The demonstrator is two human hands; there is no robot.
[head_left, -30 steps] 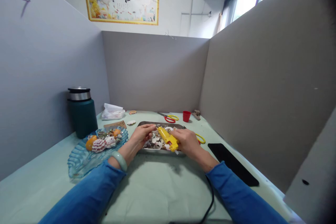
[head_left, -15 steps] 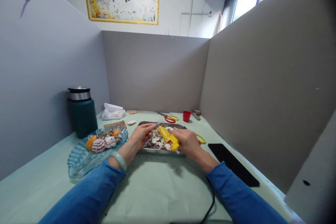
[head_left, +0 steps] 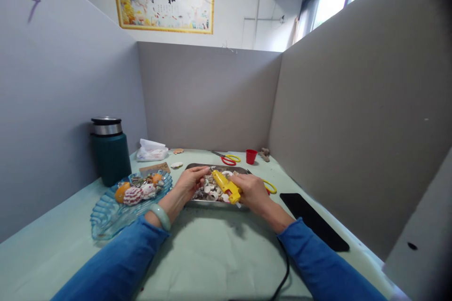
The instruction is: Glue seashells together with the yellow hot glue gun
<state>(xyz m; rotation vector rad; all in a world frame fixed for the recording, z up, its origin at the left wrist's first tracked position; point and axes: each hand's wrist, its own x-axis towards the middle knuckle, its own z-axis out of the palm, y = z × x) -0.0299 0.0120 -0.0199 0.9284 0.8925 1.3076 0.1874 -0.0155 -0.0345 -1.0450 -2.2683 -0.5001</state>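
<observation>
My right hand (head_left: pixel 251 190) is closed round a yellow hot glue gun (head_left: pixel 226 186), its nozzle pointing up and left toward the fingertips of my left hand (head_left: pixel 192 180). Those fingers are pinched together over the left side of a metal tray (head_left: pixel 215 204). Whatever small thing they hold at the nozzle is too small to name. Many small shells (head_left: pixel 212 194) fill the tray beneath both hands. A black cord (head_left: pixel 285 273) runs along the table beside my right forearm.
Left of my arm lies a blue glass dish (head_left: pixel 116 218) with shells and orange pieces; a green flask (head_left: pixel 110 155) stands behind it. Scissors (head_left: pixel 229 159), a red cup (head_left: pixel 251 156) and a tissue pack (head_left: pixel 152 150) are at the back. A black phone-like slab (head_left: pixel 314 221) lies right. Partitions enclose three sides.
Almost nothing differs. Both hands keep their places, with the glue gun's nozzle still close to my left fingertips.
</observation>
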